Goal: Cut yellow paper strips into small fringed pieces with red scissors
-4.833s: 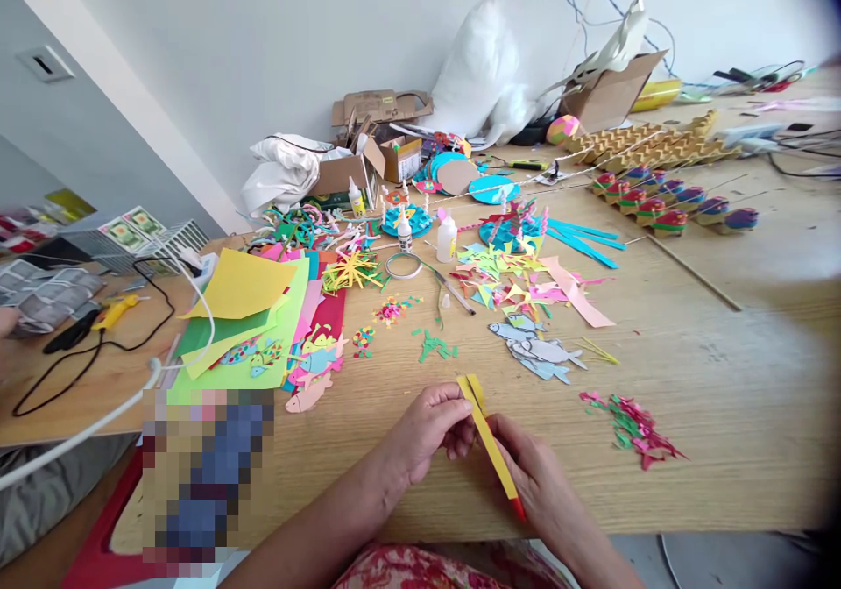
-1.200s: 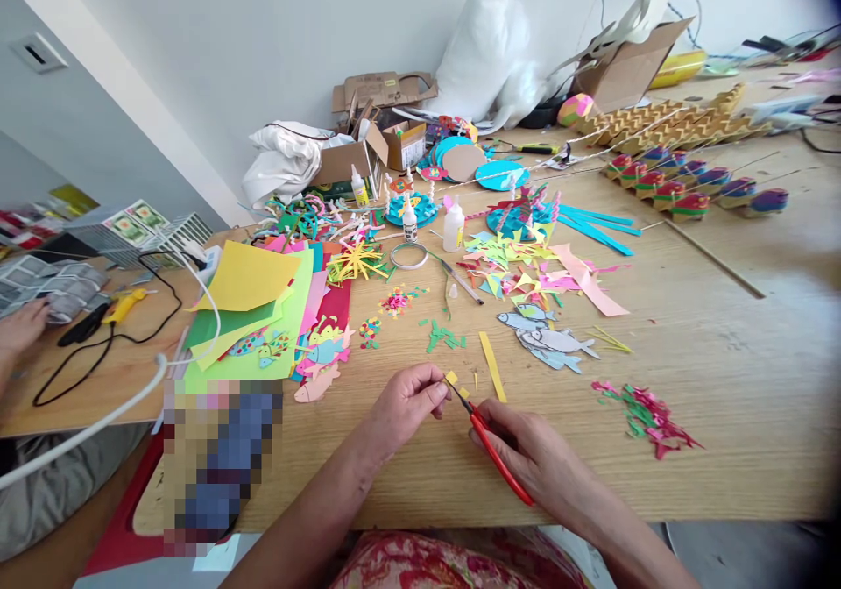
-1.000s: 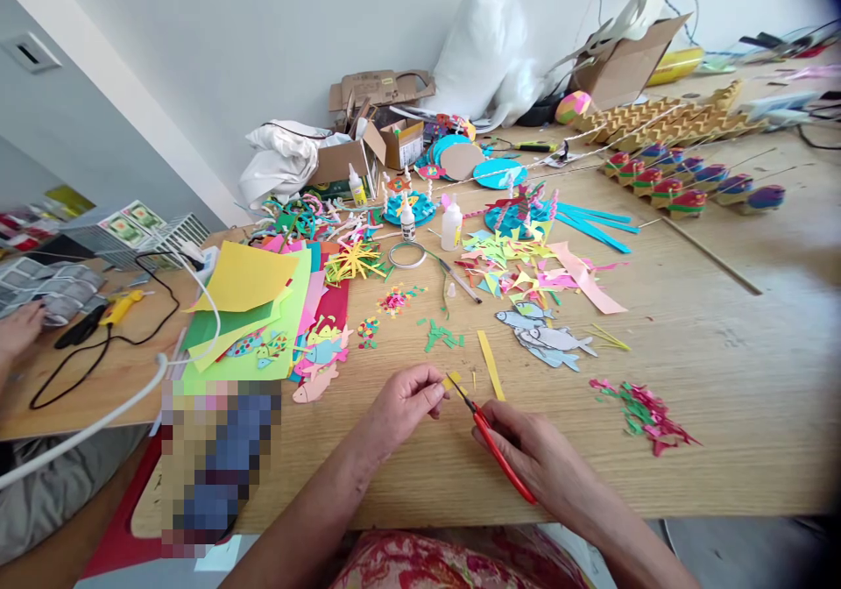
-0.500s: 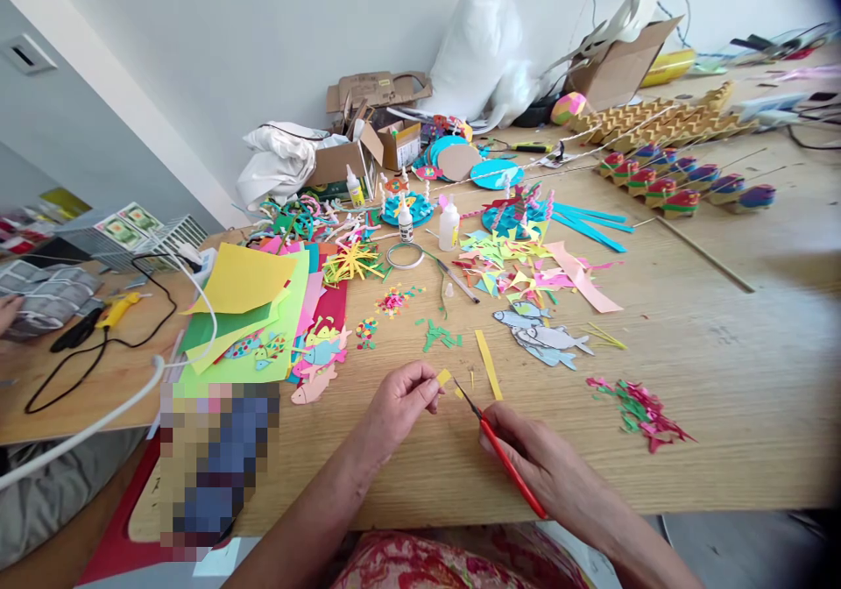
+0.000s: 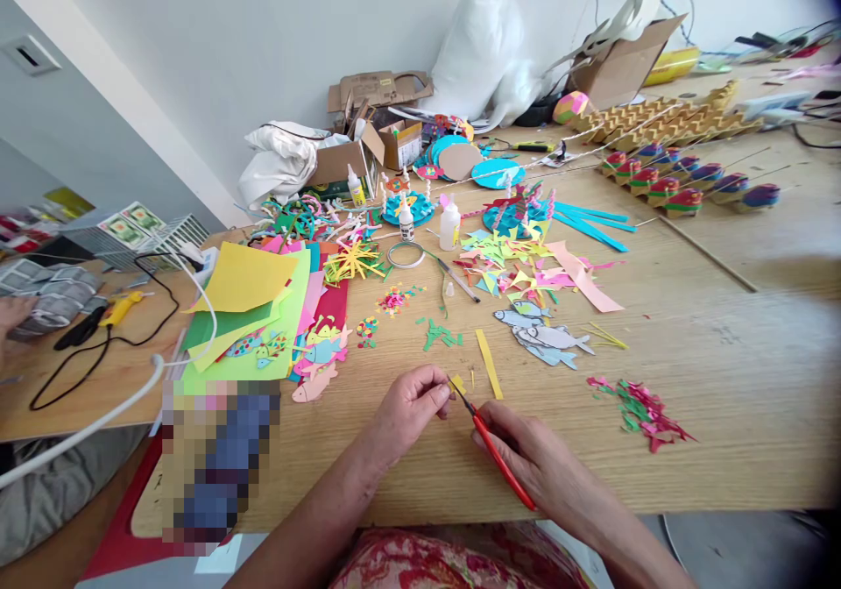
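Observation:
My left hand (image 5: 419, 403) pinches a small piece of yellow paper (image 5: 456, 383) between thumb and fingertips. Red-handled scissors (image 5: 499, 459) are in my right hand (image 5: 526, 453), their dark blades at the yellow piece close to my left fingertips. How far the blades are apart is too small to tell. Beyond my hands a yellow paper strip (image 5: 489, 364) lies flat on the table, with a thin yellow sliver (image 5: 472, 377) beside it. Green paper snippets (image 5: 441, 335) lie a little farther off, and grey-blue paper fish (image 5: 552, 341) to the right of them.
Coloured paper sheets (image 5: 246, 278) and pink paper fish (image 5: 315, 385) lie at the left. Glue bottles (image 5: 450, 226) and a roll of tape (image 5: 406, 255) stand mid-table. Red and green shreds (image 5: 640, 409) lie at the right. Another person's hand (image 5: 13, 313) shows at the far left.
The long yellow strip held earlier now lies on the table, and my left hand holds a small yellow piece. The scissors drew back slightly half a second ago, then returned to it.

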Demonstrator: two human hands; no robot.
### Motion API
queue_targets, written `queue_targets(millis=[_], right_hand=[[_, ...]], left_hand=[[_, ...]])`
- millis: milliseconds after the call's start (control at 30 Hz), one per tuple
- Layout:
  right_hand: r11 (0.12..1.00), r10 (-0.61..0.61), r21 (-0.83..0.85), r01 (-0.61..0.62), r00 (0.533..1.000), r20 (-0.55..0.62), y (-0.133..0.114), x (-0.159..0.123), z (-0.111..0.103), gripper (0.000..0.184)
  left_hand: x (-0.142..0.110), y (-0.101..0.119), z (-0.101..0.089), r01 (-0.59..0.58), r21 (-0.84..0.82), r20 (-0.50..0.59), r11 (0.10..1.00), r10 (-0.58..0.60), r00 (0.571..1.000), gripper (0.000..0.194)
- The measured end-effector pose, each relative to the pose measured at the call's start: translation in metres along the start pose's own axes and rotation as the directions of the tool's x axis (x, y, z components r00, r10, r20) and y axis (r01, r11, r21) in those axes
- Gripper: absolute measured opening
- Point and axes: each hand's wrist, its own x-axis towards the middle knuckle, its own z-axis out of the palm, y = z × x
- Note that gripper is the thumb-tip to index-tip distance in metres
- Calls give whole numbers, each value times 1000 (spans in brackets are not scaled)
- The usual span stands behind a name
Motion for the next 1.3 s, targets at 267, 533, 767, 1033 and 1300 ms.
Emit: queue_targets(millis=[267,533,767,1033,1300], right_hand=[[1000,25,-12,-25,999,-29,5,1,2,33],[999,42,-15,-41,999,4,4,-1,-1,33],[999,27,-24,-26,1000,13,-4,-2,-4,31],[999,23,-29,-23,1000,-9,0,-2,-3,30],[995,21,-95,-20,1000,11,-4,0,-3,28]], left_hand=[[-1,-4,-3,32,26,-10,999,-31,999,17],[-1,-4,-5,27,51,-67,998,-24,997,18],[0,2,-1,-13,64,-60,998,17,998,17],[0,0,-2,28,37,-29,999,-27,999,9],[1,0,-4,62,-24,-64,998,-63,996,12]])
